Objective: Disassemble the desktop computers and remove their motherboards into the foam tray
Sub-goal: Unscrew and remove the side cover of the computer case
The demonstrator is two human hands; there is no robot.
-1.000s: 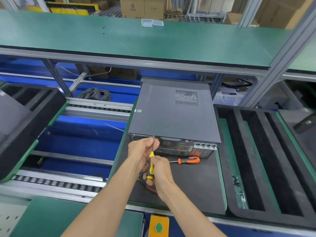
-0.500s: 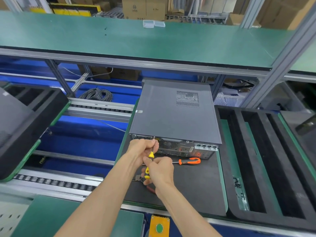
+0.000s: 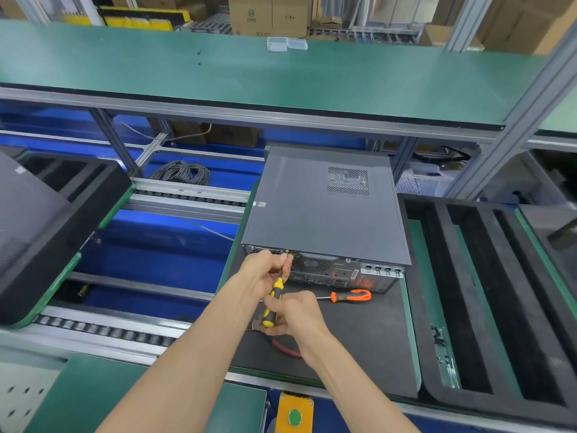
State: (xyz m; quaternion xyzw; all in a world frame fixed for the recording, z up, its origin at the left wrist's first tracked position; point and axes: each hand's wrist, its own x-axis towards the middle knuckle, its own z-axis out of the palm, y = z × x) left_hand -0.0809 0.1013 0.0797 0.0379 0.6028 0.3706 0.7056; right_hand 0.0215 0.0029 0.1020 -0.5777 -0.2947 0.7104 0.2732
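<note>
Desktop computer [image 3: 324, 210], cover on, laid flat on black mat [image 3: 359, 339] on desk, rear panel toward the wearer.

Yellow-black screwdriver [image 3: 272, 303] is set tip-first at the rear panel's upper edge; shaft is pinched by left hand [image 3: 265, 270], handle is clasped by right hand [image 3: 296, 314]. Orange screwdriver [image 3: 351, 295] lies beside; foam tray [image 3: 487, 295] is placed to the right.

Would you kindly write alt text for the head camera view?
Two bare hands work a yellow-handled screwdriver against the rear panel of a closed grey desktop computer: left hand steadying the shaft, right hand gripping the handle. An orange-handled screwdriver lies beside them, a black foam tray to the right.
</note>
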